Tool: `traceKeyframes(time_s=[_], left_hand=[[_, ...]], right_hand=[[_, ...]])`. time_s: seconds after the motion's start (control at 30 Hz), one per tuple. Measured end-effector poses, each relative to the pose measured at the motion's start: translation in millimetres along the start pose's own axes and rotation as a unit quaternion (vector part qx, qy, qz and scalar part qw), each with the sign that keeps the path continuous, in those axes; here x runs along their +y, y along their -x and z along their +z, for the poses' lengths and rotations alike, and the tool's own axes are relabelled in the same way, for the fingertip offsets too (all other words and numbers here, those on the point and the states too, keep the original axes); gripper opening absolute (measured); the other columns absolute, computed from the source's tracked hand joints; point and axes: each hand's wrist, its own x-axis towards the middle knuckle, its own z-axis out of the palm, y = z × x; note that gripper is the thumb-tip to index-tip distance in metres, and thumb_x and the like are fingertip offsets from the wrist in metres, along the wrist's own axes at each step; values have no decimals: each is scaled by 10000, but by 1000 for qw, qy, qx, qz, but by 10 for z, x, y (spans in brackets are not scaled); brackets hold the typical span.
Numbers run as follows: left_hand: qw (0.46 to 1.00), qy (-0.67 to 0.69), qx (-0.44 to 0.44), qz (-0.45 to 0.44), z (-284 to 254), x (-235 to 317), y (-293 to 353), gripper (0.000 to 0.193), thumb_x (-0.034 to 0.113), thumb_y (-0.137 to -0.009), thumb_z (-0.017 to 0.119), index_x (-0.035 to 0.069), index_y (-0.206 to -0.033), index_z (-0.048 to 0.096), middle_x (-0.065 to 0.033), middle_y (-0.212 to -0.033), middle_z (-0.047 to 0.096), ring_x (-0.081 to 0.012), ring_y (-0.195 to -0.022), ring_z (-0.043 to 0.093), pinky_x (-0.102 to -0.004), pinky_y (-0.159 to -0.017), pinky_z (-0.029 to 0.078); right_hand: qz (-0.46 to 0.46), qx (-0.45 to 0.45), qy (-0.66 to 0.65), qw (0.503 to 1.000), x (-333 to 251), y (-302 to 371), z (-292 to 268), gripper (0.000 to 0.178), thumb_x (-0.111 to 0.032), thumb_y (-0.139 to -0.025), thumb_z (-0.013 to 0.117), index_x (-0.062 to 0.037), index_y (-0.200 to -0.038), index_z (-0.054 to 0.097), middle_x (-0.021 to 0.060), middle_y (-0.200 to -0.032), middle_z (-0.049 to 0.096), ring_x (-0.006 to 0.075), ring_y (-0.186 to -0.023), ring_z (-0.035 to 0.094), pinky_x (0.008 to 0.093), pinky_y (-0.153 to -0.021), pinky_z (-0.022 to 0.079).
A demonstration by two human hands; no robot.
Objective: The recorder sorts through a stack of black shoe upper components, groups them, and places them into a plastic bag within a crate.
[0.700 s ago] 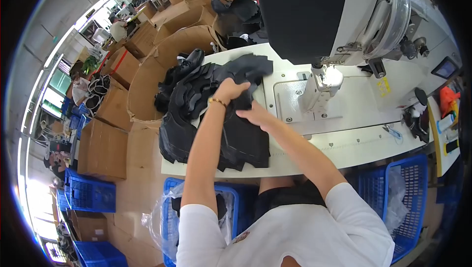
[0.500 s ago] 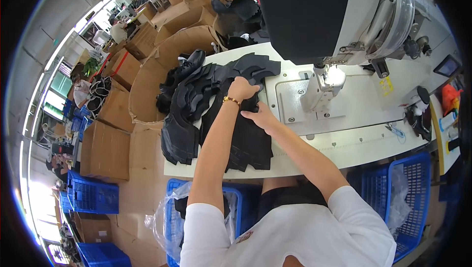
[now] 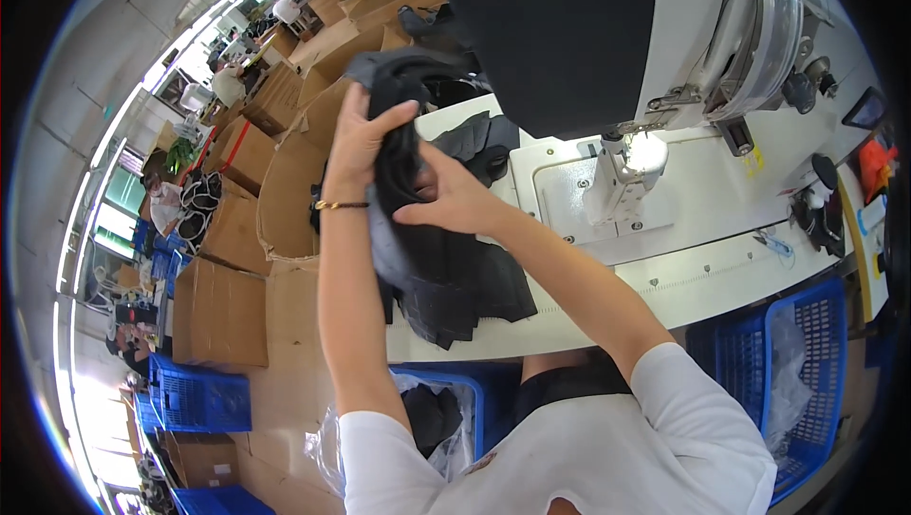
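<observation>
Right now I am holding a thick bundle of dark pieces (image 3: 399, 159) up above the white table (image 3: 712, 287), to the left of the sewing machine (image 3: 607, 50). By my judgement I am at the step of gathering and handling this stack, and the next move is calling for an even grip from both sides — soft layers like these could be slipping or fanning apart. My left hand (image 3: 357, 147) is curling around the side away from the machine, its thumb lying across the front and its fingers mostly hiding behind. My right hand (image 3: 457, 196) is gripping from the machine's side, half curled, thumb and fingers parting around the edge — how tightly, I cannot tell, as the bundle is looking blurred. More loose pieces (image 3: 493, 292) are lying on the table, left of the machine and nearer to me
</observation>
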Motion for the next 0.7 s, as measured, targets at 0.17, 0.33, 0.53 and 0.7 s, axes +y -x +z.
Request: traceKeyframes(time_s=[0.17,0.33,0.53,0.7], left_hand=[[995,-65,43,-65,-199,-377,44,605,85,-662,705,-17,-1171,394,-113,-1095,512,-196,-966,525,-297,-833,424],[875,-390,142,-249,-472,-1608,448,905,529,-662,646,-145,-1192,356,-220,-1152,481,-258,-1051,486,-315,-910,363],[900,-67,-15,-431,-566,-1580,565,827,577,-747,525,-134,-1155,414,-193,-1135,503,-230,-1019,504,-284,-880,383],[924,-35,-47,-379,-333,-1309,636,678,462,-750,598,-74,-1141,457,-146,-1075,538,-197,-981,514,-278,-866,390]], right_hand=[[-12,80,-69,994,399,91,218,864,31,-673,626,-35,-1355,101,135,-1193,445,185,-1040,485,300,-874,399],[158,203,253,933,1129,485,19,769,-177,-670,688,42,-1274,266,189,-1170,435,228,-1043,477,319,-856,405],[181,308,253,899,1184,573,-459,712,-380,-687,689,81,-1143,394,134,-976,525,165,-798,504,255,-689,423],[286,230,59,928,1004,417,-506,738,-393,-677,705,63,-1159,380,117,-1007,543,142,-827,516,236,-689,421]])
